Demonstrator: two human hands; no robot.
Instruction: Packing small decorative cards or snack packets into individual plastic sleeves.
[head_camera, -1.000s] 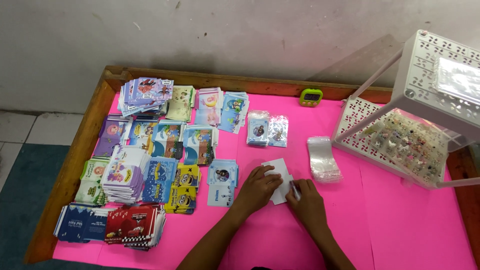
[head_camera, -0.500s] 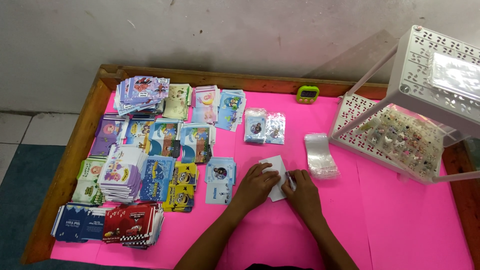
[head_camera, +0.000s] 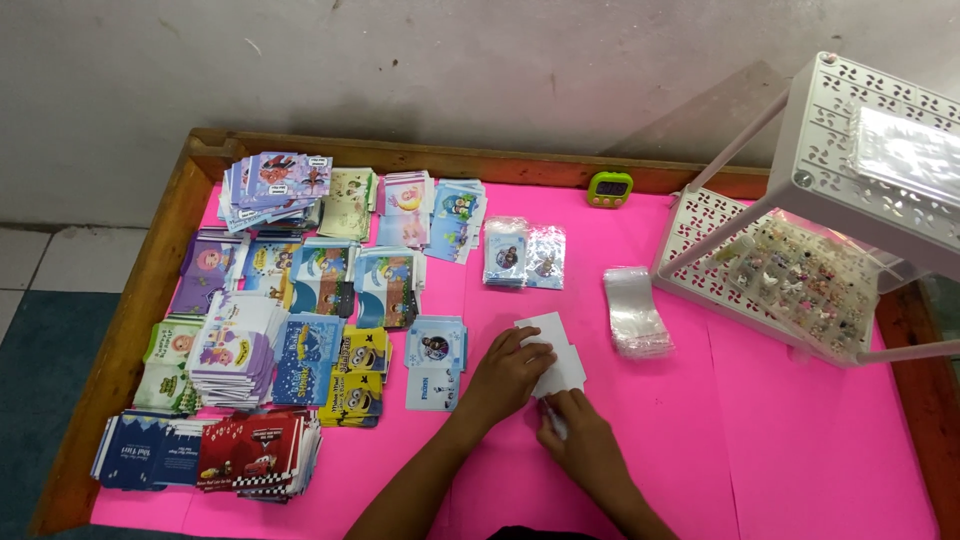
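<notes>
My left hand presses flat on a white card lying on the pink table top. My right hand sits just below it, its fingers pinching the card's lower edge. A small blue picture card lies directly left of my left hand. A stack of clear plastic sleeves rests to the right of the white card.
Several piles of colourful printed cards cover the table's left half. Two bagged cards lie at centre back, a green timer behind them. A white perforated rack with small trinkets stands at right. A wooden rim borders the table.
Both hands stayed on the white card; the right hand slid down slightly to its lower edge. The view shifted a little.
</notes>
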